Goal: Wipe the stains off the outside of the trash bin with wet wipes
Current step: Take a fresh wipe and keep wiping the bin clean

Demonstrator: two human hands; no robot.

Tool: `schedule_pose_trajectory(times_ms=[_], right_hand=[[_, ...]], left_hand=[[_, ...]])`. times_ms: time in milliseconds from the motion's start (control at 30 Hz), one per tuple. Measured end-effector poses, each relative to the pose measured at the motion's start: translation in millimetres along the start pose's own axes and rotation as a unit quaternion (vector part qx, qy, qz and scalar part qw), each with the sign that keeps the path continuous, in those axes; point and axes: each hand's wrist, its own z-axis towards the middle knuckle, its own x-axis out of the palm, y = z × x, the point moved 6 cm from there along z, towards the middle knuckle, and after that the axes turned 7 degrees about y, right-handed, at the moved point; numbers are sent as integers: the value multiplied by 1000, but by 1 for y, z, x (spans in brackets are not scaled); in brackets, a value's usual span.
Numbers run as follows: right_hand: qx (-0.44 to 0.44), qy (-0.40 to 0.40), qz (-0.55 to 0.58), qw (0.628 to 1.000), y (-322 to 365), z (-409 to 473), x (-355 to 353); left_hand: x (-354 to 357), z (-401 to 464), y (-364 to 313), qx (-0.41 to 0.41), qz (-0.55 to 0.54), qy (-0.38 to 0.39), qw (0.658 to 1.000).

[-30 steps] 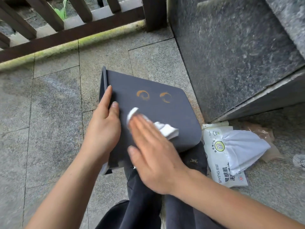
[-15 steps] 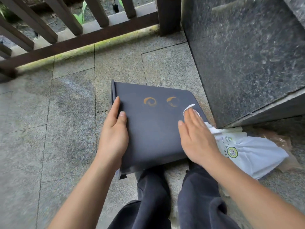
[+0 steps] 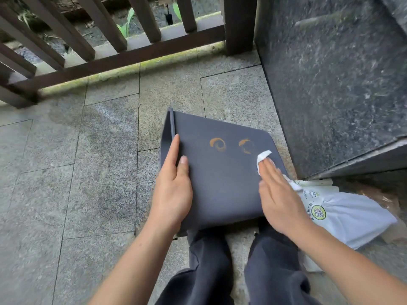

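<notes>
A dark grey trash bin (image 3: pixel 220 179) lies on its side on the stone floor, its rim to the left. Two orange ring-shaped stains (image 3: pixel 217 144) (image 3: pixel 246 145) mark its upturned side. My left hand (image 3: pixel 174 188) holds the bin's left edge near the rim, thumb on top. My right hand (image 3: pixel 278 194) lies flat with straight fingers on the bin's right part, pressing a white wet wipe (image 3: pixel 263 158) against it. The wipe sticks out past my fingertips, just right of and below the right stain.
A pack of wet wipes (image 3: pixel 343 212) lies on the floor right of the bin, against a dark stone block (image 3: pixel 330 84). A brown wooden railing (image 3: pixel 123 51) runs along the back. My dark trouser legs (image 3: pixel 209 271) are below the bin.
My right hand slid the wipe from the bin's middle to its right side, then a little up toward the right stain. My left hand kept its hold on the left edge.
</notes>
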Motion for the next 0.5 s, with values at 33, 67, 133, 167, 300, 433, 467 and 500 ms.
schedule_pose_trajectory(times_ms=[33, 67, 133, 167, 300, 433, 467, 500], right_hand=[[39, -9, -2, 999, -7, 2, -2], [58, -18, -10, 998, -5, 4, -3], [8, -26, -28, 999, 36, 8, 1], [-51, -11, -41, 998, 67, 7, 9], [-204, 61, -16, 977, 145, -5, 36], [-235, 84, -47, 967, 122, -15, 22], [-226, 81, -53, 969, 109, -18, 18], [-202, 72, -49, 976, 91, -21, 13]], left_hand=[[1, 0, -1, 1, 5, 4, 1000], [3, 1, -1, 1, 6, 8, 1000], [4, 2, -1, -1, -2, 8, 1000], [3, 2, -3, 2, -2, 3, 1000], [2, 5, 0, 6, -23, -9, 1000], [5, 7, -7, 9, -30, -32, 999], [4, 10, -8, 5, -34, -35, 999], [3, 13, -7, -5, -41, -34, 999]])
